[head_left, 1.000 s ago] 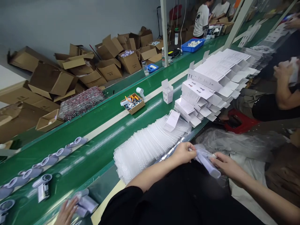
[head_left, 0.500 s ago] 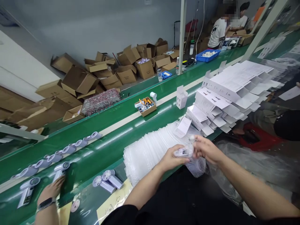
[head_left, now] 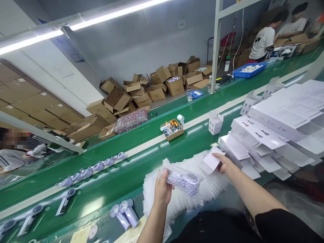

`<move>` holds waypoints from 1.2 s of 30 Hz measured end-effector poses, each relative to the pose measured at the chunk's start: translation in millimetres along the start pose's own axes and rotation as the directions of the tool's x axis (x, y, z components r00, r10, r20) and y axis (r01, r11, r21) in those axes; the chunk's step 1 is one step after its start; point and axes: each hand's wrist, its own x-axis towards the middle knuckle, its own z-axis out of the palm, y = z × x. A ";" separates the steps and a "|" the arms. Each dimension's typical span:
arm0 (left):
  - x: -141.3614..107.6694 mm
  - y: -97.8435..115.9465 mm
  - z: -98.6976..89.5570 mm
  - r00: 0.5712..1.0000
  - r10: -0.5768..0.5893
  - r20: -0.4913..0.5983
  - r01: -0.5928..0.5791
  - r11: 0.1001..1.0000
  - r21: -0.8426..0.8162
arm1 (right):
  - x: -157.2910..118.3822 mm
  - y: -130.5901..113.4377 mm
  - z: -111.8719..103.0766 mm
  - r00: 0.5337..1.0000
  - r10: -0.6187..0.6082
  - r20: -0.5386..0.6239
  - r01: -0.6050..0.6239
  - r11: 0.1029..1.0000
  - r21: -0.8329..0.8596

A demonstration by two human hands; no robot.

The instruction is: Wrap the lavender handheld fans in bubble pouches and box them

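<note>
My left hand (head_left: 162, 189) is closed around one end of a purple handheld fan in a clear bubble bag (head_left: 184, 182), held above a fanned-out row of bubble bags (head_left: 152, 199). Between the thumb and fingers of my right hand (head_left: 224, 163) is a white folded paper leaflet (head_left: 211, 160), at the right end of that row. Flat white boxes (head_left: 255, 133) are piled just right of this hand. Two unwrapped purple handheld fans (head_left: 128, 212) lie left of my left forearm.
A row of purple fans (head_left: 97, 167) and other handheld fans (head_left: 66, 199) lie on the green conveyor belt (head_left: 101, 189). A small carton of parts (head_left: 174, 135) and an upright white box (head_left: 215, 123) stand farther back. Other people (head_left: 262, 42) sit at the far right and left.
My right hand has left the bag and taken the leaflet from atop the bubble bags. My left hand has moved left with the bagged fan. Another person's hand at left is gone from view.
</note>
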 end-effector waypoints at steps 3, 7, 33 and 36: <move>23.8 5.3 2.0 0.996 -0.032 -0.084 0.023 0.995 -0.099 | -0.8 -4.5 -5.3 0.999 -0.007 0.046 0.009 0.999 -0.047; 64.4 36.0 24.2 0.996 0.028 -0.089 -0.050 0.968 -0.247 | 2.3 -33.7 18.7 0.958 -0.228 0.176 0.246 0.965 -0.088; 216.1 -15.7 158.4 0.730 0.661 -0.174 -0.185 0.436 0.881 | 151.0 -97.8 84.8 0.611 -0.484 0.626 0.791 0.385 -0.475; 207.9 -35.8 170.1 0.751 0.659 -0.054 -0.214 0.320 0.923 | 148.9 -94.3 85.5 0.622 -0.475 0.622 0.782 0.408 -0.471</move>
